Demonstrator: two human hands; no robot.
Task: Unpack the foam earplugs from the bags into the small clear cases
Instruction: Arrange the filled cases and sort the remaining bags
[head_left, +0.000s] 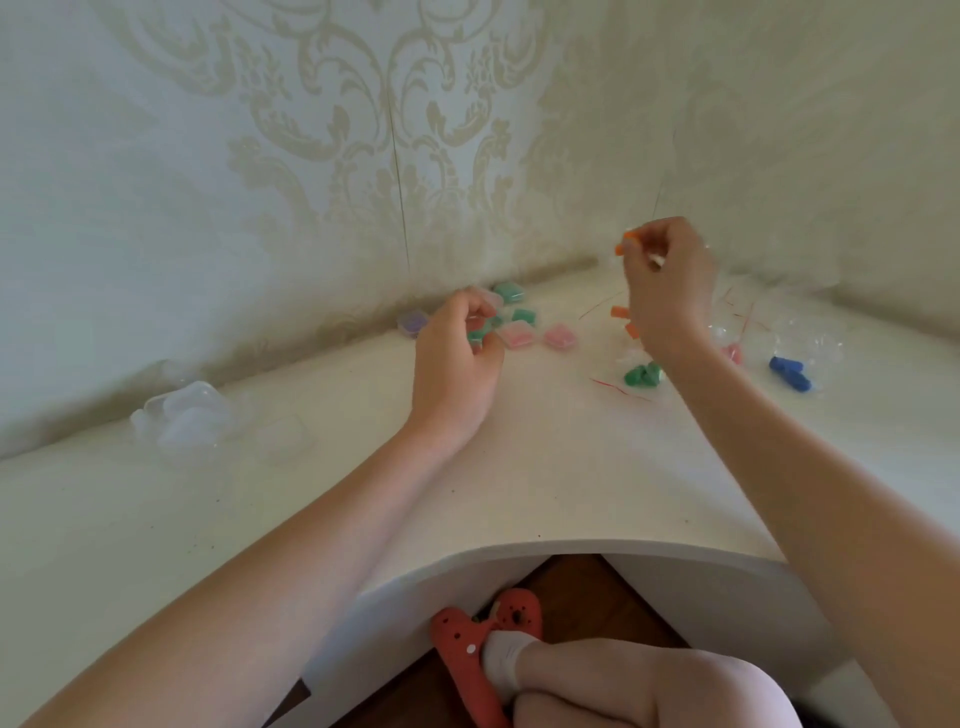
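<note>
Unlabelled clear cases (514, 332), no legible writing

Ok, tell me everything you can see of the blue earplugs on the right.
The blue earplugs are a small cluster of deep-blue foam pieces, apparently still inside a crinkled clear bag, lying on the white table at its far right. Neither hand touches them; the right hand is raised to their left. Their exact count cannot be told.

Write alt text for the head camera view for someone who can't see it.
A person's right hand is raised above a white table, pinching an orange earplug, while the left hand holds a small clear case. Filled cases lie near the wall; bagged green earplugs and blue earplugs lie right.
</note>
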